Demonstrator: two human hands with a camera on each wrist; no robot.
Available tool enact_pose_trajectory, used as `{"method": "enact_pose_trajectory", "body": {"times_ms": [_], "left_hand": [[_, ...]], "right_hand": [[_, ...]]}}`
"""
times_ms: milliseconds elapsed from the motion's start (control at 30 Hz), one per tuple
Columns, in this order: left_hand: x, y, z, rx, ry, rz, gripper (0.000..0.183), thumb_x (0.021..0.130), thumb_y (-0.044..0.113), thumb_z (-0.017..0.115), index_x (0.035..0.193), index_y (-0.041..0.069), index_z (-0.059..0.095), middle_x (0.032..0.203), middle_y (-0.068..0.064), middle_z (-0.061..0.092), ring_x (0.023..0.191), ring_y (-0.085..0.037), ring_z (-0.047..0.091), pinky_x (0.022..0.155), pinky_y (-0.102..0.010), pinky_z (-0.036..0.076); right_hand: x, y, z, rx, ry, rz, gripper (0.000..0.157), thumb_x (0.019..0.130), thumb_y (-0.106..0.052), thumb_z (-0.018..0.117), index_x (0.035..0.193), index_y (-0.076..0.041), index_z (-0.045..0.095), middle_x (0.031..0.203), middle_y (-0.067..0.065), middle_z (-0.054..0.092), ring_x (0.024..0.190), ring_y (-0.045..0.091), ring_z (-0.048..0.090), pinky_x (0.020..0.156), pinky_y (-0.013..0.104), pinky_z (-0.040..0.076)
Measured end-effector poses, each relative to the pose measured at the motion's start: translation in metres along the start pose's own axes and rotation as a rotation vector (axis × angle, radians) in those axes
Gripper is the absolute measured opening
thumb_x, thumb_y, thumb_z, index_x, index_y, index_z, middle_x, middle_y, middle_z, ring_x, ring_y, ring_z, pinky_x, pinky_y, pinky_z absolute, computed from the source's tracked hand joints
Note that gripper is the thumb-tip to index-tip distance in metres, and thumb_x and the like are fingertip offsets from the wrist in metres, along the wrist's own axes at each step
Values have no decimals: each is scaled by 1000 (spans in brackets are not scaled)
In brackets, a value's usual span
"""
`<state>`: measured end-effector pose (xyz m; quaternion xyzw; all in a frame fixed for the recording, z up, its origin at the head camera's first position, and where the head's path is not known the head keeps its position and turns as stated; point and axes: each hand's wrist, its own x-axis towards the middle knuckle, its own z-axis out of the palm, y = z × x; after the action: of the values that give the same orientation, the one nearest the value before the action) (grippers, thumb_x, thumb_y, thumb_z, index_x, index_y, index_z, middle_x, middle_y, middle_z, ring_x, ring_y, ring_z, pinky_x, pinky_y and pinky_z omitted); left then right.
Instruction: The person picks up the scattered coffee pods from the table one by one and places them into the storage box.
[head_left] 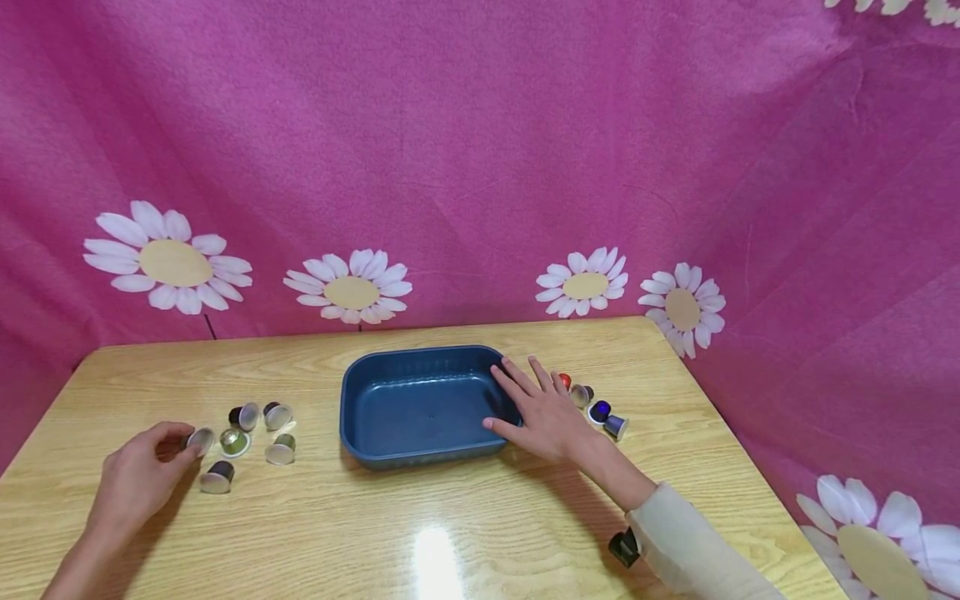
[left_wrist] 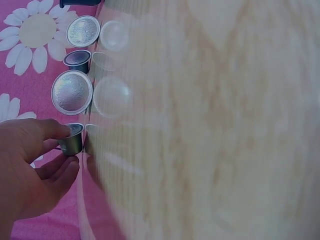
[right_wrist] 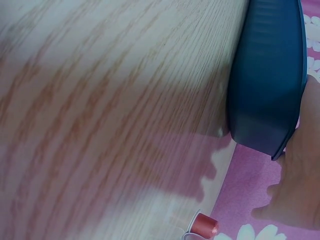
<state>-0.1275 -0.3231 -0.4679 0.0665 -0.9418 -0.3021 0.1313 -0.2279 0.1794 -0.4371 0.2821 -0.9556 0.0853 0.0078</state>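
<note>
At the left of the table, my left hand [head_left: 138, 475] pinches a coffee capsule [left_wrist: 71, 142] between thumb and fingers; its pale lid shows in the head view. Close by stand several more coffee capsules, one of them green [head_left: 234, 442] and one dark [head_left: 217, 477]. A dark blue rectangular tray [head_left: 431, 457] sits mid-table with nothing inside. My right hand [head_left: 547, 421] lies over its right end, fingers spread and straight, thumb over the near right corner. Whether the palm presses on the rim is hidden.
Beyond my right hand lie several capsules, including a red one [right_wrist: 204, 225], a blue one [head_left: 599, 411] and a purple one [head_left: 616, 427]. The wooden table [head_left: 337, 533] ends at a pink flowered cloth [head_left: 465, 167] behind and at the right.
</note>
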Motion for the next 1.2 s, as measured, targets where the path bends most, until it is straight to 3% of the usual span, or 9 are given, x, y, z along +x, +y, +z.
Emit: {"method": "enact_pose_trajectory", "body": {"times_ms": [167,267,367,567,733,867,967,1067,1200], "left_hand": [[-1,1,-3,2,33,4,26,92,13,71,109,-6,66,94,-22,69,83,-30,64,72,-42,46],[0,3,-6,-17,70,21,25,91,12,73,108,-4,68,93,-21,70,77,-5,59,67,-25,43],[1,9,-9,-38,100,41,24,90,12,74,108,-3,69,97,-22,70,76,11,50,62,-12,40],[6,32,-13,-89,109,66,25,92,13,72,111,-1,69,105,-21,69,86,7,53,68,-5,39],[10,58,-13,-158,108,109,23,92,12,72,112,0,70,107,-18,70,88,18,47,74,-2,41],[12,78,-10,-184,81,148,25,91,11,72,113,0,69,109,-19,69,97,-12,65,76,-2,42],[13,93,-6,-211,54,182,26,91,9,73,114,-1,68,109,-20,67,101,-39,66,76,-1,40],[15,108,-2,-242,33,199,25,91,9,73,114,1,69,111,-19,66,102,-40,66,77,-1,39],[18,125,8,-264,10,226,24,90,5,73,113,1,69,110,-18,65,102,-38,65,84,-26,55]], "right_hand": [[0,1,1,2,3,-1,84,94,-69,45,160,-21,25,166,0,17,151,37,5,113,66,15],[0,0,1,3,5,-4,84,94,-69,45,160,-21,26,166,0,17,151,38,5,113,66,16],[0,0,1,4,4,-6,84,94,-69,45,160,-22,25,166,0,17,151,38,5,113,66,15],[-1,0,0,11,3,-6,83,94,-69,45,160,-21,26,166,0,17,150,38,5,113,66,15],[-1,0,0,6,3,-6,83,94,-69,44,160,-21,26,166,0,17,150,38,5,114,65,15],[0,1,0,5,5,-7,83,94,-69,44,160,-21,26,166,0,17,150,38,5,114,65,15],[0,0,0,4,6,-7,83,94,-69,45,160,-21,26,166,0,17,150,38,6,113,65,16],[0,0,0,2,6,-8,83,94,-69,44,160,-21,27,166,1,17,150,38,6,113,66,16],[1,0,0,-1,2,-4,82,95,-68,45,159,-21,27,165,2,18,150,38,5,113,66,16]]}}
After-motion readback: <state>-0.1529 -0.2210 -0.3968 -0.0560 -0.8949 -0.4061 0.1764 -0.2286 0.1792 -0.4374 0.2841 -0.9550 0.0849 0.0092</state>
